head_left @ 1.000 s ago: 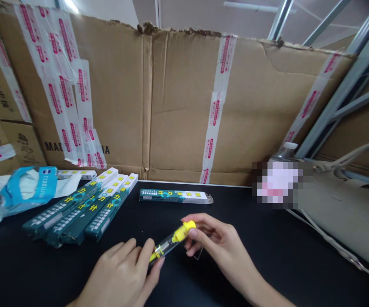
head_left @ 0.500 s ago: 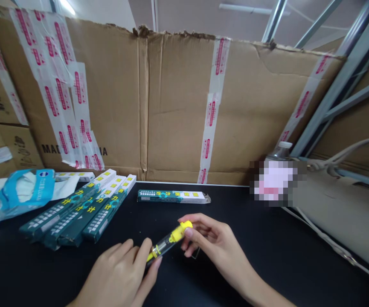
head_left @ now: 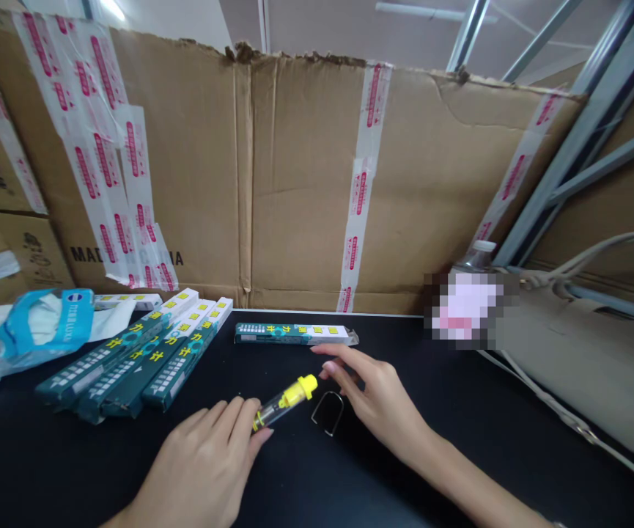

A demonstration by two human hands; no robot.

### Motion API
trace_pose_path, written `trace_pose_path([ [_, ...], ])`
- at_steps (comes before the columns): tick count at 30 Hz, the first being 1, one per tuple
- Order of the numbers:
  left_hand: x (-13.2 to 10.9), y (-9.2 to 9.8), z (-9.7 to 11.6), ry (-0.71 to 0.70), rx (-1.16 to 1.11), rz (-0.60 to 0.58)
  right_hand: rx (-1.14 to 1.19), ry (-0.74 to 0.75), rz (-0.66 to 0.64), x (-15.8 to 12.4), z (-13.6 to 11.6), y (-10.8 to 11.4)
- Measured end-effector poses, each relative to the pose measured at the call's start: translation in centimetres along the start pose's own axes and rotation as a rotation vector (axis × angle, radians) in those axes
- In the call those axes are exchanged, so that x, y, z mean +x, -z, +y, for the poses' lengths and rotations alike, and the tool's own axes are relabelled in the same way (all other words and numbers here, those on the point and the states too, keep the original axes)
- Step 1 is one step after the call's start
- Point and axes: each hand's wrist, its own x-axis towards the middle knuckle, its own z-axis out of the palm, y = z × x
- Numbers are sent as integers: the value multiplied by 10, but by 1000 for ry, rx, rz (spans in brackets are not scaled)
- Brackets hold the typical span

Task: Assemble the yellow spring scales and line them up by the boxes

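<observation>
Our left hand (head_left: 207, 469) pinches the near end of the yellow-capped tube (head_left: 284, 402), low over the black table (head_left: 432, 411). Our right hand (head_left: 374, 396) is open and empty, beside a small clear clip (head_left: 326, 412). We judge it mid-way: tube unboxed, single box (head_left: 295, 334) just beyond, three boxes (head_left: 146, 359) lined up left.

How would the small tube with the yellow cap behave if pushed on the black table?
The tube looks round and smooth, so it would probably roll on the flat table. It seems stiff clear plastic, and likely light: the left hand holds it by one end only.
</observation>
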Motion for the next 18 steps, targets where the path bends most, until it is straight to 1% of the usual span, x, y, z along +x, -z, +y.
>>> trace_pose_path([
  [2,-1,0,0,-20,24,8,-90,29,-119,3,4,6],
  [4,-3,1,0,-50,56,1,-141,22,-246,5,5,8],
  [5,-3,1,0,-56,72,-8,-155,2,-290,5,5,9],
  [7,-5,0,-1,-53,93,-30,-167,-42,-328,4,4,8],
  [10,-7,-4,-2,-23,66,-85,-133,-56,-328,4,3,6],
  [12,-7,-6,-3,27,16,-161,-56,-69,-308,4,1,6],
  [15,-5,-8,-3,116,-61,-274,112,-109,-242,4,-3,6],
  [18,-2,-5,-1,132,-100,-300,225,-117,-156,1,-9,1],
])
